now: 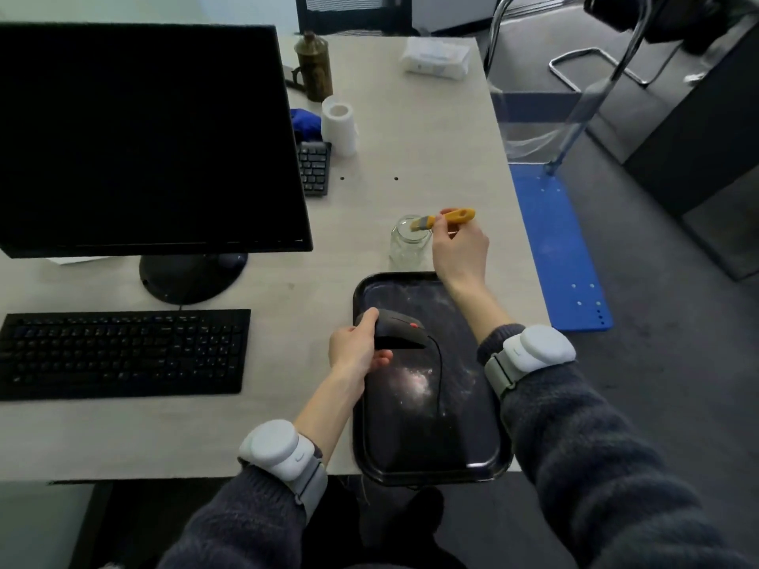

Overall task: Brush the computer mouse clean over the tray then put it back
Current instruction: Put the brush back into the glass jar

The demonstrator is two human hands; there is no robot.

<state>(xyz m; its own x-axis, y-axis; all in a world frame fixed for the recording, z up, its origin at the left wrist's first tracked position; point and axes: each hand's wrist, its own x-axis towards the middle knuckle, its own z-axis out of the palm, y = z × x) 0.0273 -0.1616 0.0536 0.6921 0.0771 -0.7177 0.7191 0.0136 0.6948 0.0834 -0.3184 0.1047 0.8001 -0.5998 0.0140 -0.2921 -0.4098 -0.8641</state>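
Head view: looking down on a pale desk (390,158). Gripping the black computer mouse (396,328) in the left hand (355,349), fingers wrapped over its rear and thumb underneath, holding it in the air above the near-left part of the black tray (427,470), its red scroll wheel facing up and its cable (439,371) trailing down onto the tray surface. Showing pale dust smears on the tray floor. Pinching the yellow-handled brush (445,217) in the right hand (460,250), fingers closed on the handle, bristles pointing left and sitting at the mouth of the clear glass jar (408,242). Standing just beyond the tray's far edge, that jar, with the right hand beside it. Keeping brush and mouse well apart. Wearing grey wrist units on both dark sleeves. Resting to the left: a black keyboard (123,353) and a dark monitor (143,137) on its round stand. Sitting farther back: a white roll (339,125), a brass-coloured can (314,65) and a white packet (437,57).
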